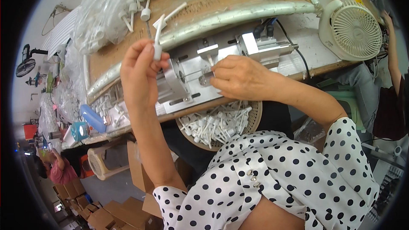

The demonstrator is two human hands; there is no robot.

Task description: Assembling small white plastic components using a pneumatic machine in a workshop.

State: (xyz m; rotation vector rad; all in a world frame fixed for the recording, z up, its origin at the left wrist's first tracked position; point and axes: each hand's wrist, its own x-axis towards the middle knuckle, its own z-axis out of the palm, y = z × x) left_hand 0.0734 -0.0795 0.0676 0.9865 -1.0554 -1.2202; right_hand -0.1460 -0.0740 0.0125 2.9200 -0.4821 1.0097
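My left hand (144, 61) is raised left of a metal bench fixture (172, 83), its thumb and fingers pinching a white stemmed cap (158, 51). The cap's thin stem points up. Over the middle of the fixture, my right hand (238, 76) is closed, fingertips together. A thin white stem (210, 61) shows at those fingertips, just below a small pale block (207, 50); the rest of that piece is hidden by the fingers. A small clear piece (203, 81) sits by the right fingertips, near a thin metal rod (192, 74).
A round basket (255, 117) heaped with white stemmed caps is below the bench edge. More caps (145, 13) lie on the brown board behind a plastic-wrapped tube (238, 15). A white fan (355, 30) stands at right, a blue object (92, 118) at left. Other people are nearby.
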